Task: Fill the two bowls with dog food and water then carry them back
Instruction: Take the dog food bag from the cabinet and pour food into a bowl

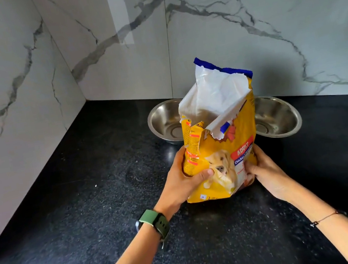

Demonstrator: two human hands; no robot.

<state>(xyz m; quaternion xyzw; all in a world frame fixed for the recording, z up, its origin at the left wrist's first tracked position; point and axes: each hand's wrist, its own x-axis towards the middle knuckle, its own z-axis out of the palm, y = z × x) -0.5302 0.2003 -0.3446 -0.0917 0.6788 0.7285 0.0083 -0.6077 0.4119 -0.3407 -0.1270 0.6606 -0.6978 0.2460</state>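
- Yellow dog food bag [221, 147], printed with a puppy and the word "ADULT": stands upright on the black speckled stone countertop [90, 215], near the middle, top torn open with the white inner lining showing (contents not visible).
- Left hand [185, 182]: grips the bag's left lower side, thumb curled across the front, fingers wrapped behind.
- Right hand [264, 169]: holds the bag's right lower edge, fingers pinching the front panel.
- Two round stainless steel bowls, left bowl [164, 122] and right bowl [278, 116]: on the countertop just behind the bag, both partly hidden by it, visible interiors bare.
- Green-strapped wristwatch [153, 222]: on the left wrist.
- Thin cord bracelet [326, 218]: on the right wrist.
- White marble-veined wall tiles [243, 28]: far and left sides, meeting in a corner.
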